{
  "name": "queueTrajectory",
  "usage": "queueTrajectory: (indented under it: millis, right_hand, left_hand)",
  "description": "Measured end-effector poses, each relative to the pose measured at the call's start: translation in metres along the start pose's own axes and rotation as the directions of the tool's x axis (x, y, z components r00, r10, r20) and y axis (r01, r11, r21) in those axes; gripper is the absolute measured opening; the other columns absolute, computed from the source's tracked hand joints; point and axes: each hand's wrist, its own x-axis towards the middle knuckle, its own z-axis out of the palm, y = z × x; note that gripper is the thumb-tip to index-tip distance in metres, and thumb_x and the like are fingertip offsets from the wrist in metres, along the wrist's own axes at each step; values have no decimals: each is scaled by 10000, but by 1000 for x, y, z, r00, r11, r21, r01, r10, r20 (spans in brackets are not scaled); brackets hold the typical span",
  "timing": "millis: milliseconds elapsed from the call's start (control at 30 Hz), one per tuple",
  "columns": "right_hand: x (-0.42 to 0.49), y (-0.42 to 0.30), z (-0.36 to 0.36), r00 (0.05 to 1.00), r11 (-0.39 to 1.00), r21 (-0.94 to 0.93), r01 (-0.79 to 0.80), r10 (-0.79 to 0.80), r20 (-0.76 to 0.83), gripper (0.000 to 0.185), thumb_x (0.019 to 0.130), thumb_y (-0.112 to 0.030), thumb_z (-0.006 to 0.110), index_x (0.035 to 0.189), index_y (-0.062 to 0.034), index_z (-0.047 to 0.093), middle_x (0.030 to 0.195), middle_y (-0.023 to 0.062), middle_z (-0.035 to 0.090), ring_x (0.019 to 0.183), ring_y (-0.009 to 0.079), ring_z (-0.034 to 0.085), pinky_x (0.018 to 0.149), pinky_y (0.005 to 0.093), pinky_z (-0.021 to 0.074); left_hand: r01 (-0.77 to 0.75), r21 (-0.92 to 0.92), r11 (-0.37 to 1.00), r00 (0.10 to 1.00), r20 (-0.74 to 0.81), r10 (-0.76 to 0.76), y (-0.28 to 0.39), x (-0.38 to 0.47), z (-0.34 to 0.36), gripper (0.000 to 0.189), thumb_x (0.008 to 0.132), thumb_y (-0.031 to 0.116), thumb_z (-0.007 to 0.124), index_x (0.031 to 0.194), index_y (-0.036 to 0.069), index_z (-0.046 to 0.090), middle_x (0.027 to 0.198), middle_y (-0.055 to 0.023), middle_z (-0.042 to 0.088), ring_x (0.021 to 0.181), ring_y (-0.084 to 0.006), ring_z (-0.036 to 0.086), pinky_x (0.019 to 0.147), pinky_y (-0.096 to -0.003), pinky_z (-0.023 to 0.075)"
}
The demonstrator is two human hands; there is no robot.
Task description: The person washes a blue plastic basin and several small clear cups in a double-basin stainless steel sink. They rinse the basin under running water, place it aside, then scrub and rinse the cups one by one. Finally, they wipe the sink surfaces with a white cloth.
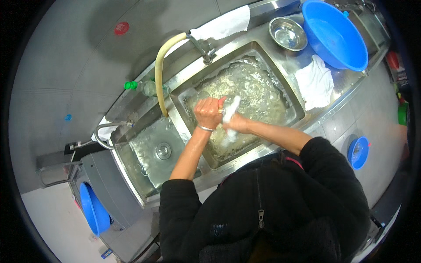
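Over the right basin of a steel double sink [296, 110], filled with rippling water, my two hands are close together. My left hand [208, 113], with a bangle at the wrist, is closed around a small thing with a yellowish end; what it is, I cannot tell. My right hand [237, 123] grips a white cloth [232, 110], blurred at its lower end. The cloth lies against the thing in my left hand. The fingers of the right hand are partly hidden by the cloth.
A faucet [208, 56] carries a yellow hose [159, 69] into the left basin [144, 194], which holds water. Green-capped bottles [149, 88] stand behind. To the right are a steel bowl [287, 34], a large blue tub [335, 36] and a white cloth [315, 83]. A blue basin [358, 152] sits on the floor.
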Motion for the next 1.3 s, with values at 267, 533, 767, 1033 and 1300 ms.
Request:
queueTrajectory:
  millis: [267,533,767,1033,1300]
  right_hand:
    - [9,-8,-6,851,237,-872,428,-431,300,247,635,-55,604,881,-69,586,692,91,603,587,200,594,549,298,487]
    - [12,42,-88,873,440,-868,230,-488,-16,213,668,-133,639,876,-133,683,730,53,659,647,242,632,706,373,500]
    - [-32,36,-104,769,845,-365,-392,83,-633,213,787,-194,623,816,11,672,710,123,649,605,187,605,542,307,443]
    - [-38,9,-102,657,833,493,-253,522,-544,290,907,-228,494,1103,-37,591,941,80,632,668,179,616,552,341,547]
    - [-26,-65,-98,887,625,781,13,354,-297,440,941,-325,412,1256,-24,470,1232,145,540,1108,275,540,891,491,467]
  left_hand:
    - [260,52,964,870,421,-257,-17,14,-2,427,871,333,569,617,-5,629,598,-174,583,586,-354,576,549,-400,443]
    - [985,104,135,58,543,-838,-53,-161,86,575,877,470,490,641,-23,669,611,-170,645,692,-317,656,694,-407,500]
    - [742,663,98,-198,357,-913,-7,-331,172,359,873,337,530,848,20,697,847,-154,679,779,-291,661,729,-425,514]
    - [540,-177,-823,-606,597,-526,-15,-306,156,251,856,178,491,987,-15,582,873,-190,663,606,-220,603,520,-375,472]
    - [286,-271,-919,-141,937,-320,14,-206,65,181,900,166,441,954,38,557,904,-186,660,799,-280,652,587,-403,497]
